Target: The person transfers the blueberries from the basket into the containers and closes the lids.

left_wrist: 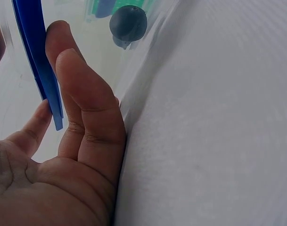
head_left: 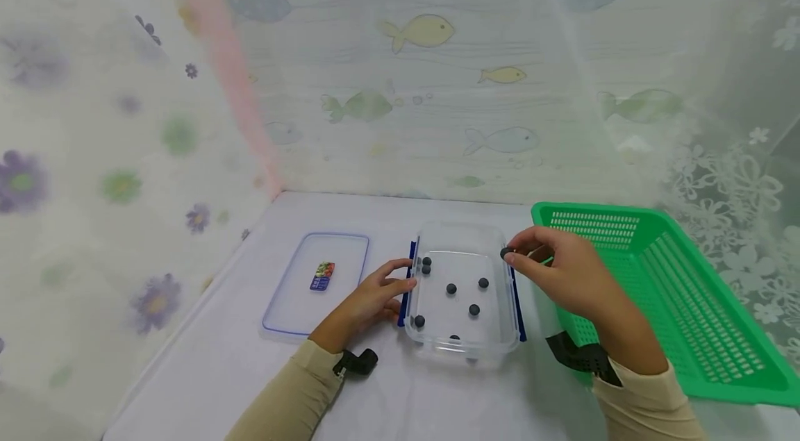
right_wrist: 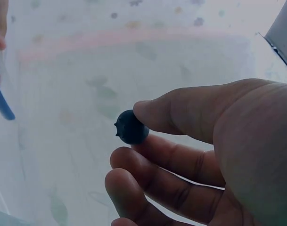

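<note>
My right hand (head_left: 565, 274) pinches a dark, round blueberry (right_wrist: 132, 127) between thumb and fingertips; its small pointed crown shows in the right wrist view. That hand is over the right edge of a clear plastic container (head_left: 462, 347) with blue side clips. Several more blueberries, one near the middle (head_left: 451, 289), lie scattered in the container. At the container's left side, my left hand (head_left: 369, 298) holds the wall by the blue clip (left_wrist: 37, 52), fingertips at the rim.
Left of the container, a clear lid (head_left: 290, 305) with a blue seal and a colourful label (head_left: 322, 276) lies flat on the white-covered table (head_left: 400, 399). A large green basket (head_left: 694, 385) stands to the right, close to my right forearm. Patterned curtains (head_left: 375, 149) enclose the table's back and sides.
</note>
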Demonstrator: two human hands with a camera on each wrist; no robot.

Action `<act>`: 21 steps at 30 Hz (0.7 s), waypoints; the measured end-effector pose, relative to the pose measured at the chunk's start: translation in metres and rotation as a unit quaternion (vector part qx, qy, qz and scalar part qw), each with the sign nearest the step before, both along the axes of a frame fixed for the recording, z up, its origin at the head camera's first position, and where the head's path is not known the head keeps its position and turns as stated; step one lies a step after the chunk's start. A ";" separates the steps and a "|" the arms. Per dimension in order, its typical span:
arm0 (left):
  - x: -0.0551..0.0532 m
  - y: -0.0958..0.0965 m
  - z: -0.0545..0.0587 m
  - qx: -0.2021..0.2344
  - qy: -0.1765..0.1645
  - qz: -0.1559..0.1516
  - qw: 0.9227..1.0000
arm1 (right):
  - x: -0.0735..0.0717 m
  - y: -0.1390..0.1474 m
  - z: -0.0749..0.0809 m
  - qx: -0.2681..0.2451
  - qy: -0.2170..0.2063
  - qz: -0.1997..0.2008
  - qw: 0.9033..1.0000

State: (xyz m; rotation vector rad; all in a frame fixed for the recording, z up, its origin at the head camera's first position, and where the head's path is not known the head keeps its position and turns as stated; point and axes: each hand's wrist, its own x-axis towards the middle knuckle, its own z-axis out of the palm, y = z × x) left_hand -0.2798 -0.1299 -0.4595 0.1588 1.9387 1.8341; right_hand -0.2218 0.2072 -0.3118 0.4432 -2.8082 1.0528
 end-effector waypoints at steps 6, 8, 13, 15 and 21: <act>-0.001 -0.002 0.000 0.012 0.002 -0.002 1.000 | -0.003 -0.008 -0.002 -0.004 -0.008 0.011 1.000; -0.002 -0.002 -0.001 0.013 0.001 -0.004 1.000 | -0.003 -0.011 -0.005 -0.008 -0.014 0.014 1.000; -0.001 -0.001 -0.004 0.012 0.004 -0.009 1.000 | -0.003 -0.014 -0.010 -0.008 -0.021 0.010 1.000; -0.001 -0.001 -0.004 0.012 0.006 -0.009 1.000 | -0.003 -0.014 -0.010 -0.011 -0.017 0.011 1.000; -0.002 -0.001 -0.003 0.017 0.000 -0.003 1.000 | -0.003 -0.013 -0.010 -0.017 -0.009 0.013 1.000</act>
